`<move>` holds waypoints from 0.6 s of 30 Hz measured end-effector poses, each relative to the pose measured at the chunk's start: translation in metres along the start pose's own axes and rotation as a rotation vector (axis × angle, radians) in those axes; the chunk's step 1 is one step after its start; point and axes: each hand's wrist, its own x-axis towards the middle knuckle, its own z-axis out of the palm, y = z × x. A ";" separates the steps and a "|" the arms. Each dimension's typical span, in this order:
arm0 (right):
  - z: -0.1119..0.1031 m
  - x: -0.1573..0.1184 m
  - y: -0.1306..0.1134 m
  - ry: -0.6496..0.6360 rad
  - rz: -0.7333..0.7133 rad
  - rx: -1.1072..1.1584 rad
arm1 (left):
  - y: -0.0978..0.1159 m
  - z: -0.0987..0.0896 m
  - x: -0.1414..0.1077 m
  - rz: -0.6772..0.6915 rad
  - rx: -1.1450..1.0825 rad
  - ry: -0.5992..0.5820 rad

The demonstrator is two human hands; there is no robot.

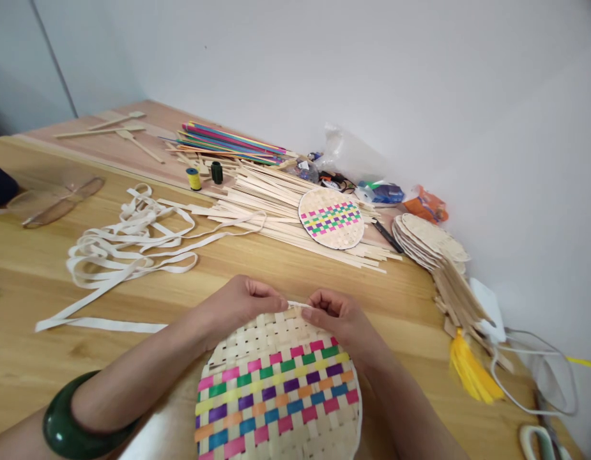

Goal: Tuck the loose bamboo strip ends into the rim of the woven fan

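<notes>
A round woven mat [280, 390] with pink, green, yellow, purple, orange and blue strips is held upright at the bottom centre. My left hand [250, 299] pinches its top edge left of the middle, fingers closed. Just right of it, my right hand [336, 313] also has its fingers closed on the top edge. Between the hands, white edging [298, 305] shows along the rim. A long white ribbon [132, 236] lies in loose loops on the table to the left, one length running behind my left forearm.
Bamboo strips [257, 191], coloured strips [237, 142], a smaller woven disc [331, 218], and yellow [193, 179] and dark green [217, 172] spools lie farther back. Glasses [65, 201] are at left. Stacked ovals [429, 239], a yellow tassel [472, 370], cables and scissors [539, 441] are at right.
</notes>
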 end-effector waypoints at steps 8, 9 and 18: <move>-0.012 0.008 0.003 0.160 -0.107 0.216 | 0.004 0.001 -0.005 0.028 0.005 0.008; -0.013 0.009 0.003 0.162 -0.133 0.219 | 0.005 0.002 -0.005 0.030 0.004 0.003; -0.008 0.002 -0.001 -0.012 -0.008 0.081 | 0.003 0.001 -0.004 0.052 0.018 -0.041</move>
